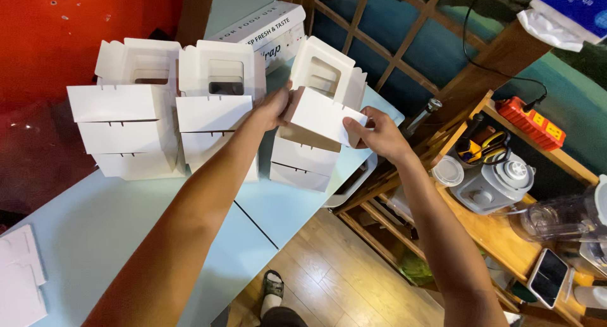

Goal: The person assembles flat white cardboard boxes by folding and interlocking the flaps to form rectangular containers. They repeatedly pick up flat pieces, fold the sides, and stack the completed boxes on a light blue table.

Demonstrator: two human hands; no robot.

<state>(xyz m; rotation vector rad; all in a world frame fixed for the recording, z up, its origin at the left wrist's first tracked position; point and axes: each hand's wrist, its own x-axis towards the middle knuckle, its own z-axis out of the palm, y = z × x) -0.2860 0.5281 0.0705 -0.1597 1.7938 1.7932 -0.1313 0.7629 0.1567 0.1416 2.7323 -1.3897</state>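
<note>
- Hands meet over the far edge of a pale blue table (114, 232), both gripping one folded white box (321, 115).
- Left hand (273, 106) is closed on the box's left side, fingers wrapped round the edge.
- Right hand (373, 132) pinches the box's right corner between thumb and fingers.
- Held box sits tilted on top of the right-hand stack of boxes (302, 163), touching it.
- Two more stacks of white window boxes, the middle stack (215, 112) and the left stack (129, 112), stand beside it.
- Flat white cardboard (19, 273) lies at the table's near left corner.
- Wooden shelf (506, 232) with a blender (490, 185) stands to the right.
</note>
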